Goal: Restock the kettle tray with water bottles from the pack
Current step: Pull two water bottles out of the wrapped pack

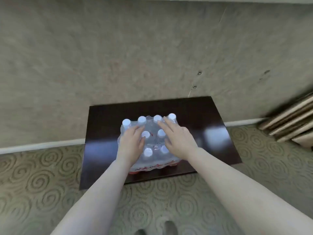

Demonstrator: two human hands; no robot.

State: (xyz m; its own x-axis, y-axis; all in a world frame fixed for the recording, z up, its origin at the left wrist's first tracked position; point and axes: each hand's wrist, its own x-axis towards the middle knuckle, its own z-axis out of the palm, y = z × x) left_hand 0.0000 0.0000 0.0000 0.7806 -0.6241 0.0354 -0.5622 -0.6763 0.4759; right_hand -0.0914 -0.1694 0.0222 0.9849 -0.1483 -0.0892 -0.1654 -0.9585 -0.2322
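— What surface are you working on, and what's the room like?

— From my head view I look down on a low, dark, glossy table (211,126) pushed against a beige textured wall (118,56). A white baseboard (42,146) runs along the bottom of the wall, and the floor is carpet (33,184) with a swirl pattern. At the far right, something folded or stacked in pale and dark bands (291,121) leans in, too blurred for me to name.

— How much room is there around the pack?

— The pack (152,160) of water bottles stands near the middle of the table, a bit toward the front edge. Bare tabletop shows on both sides of it, wider on the right, and a strip behind it up to the wall. The carpet in front of the table is open where I stand.

— And your hands?

— My left hand (131,146) lies flat and open on the left part of the pack's top, fingers spread over the plastic wrap between the white caps (142,119). My right hand (179,141) is also open, palm down on the right part, its fingers reaching toward the back row of caps. Neither grips a bottle; both just rest on the wrap. The picture is soft, so I cannot tell whether the wrap is torn.
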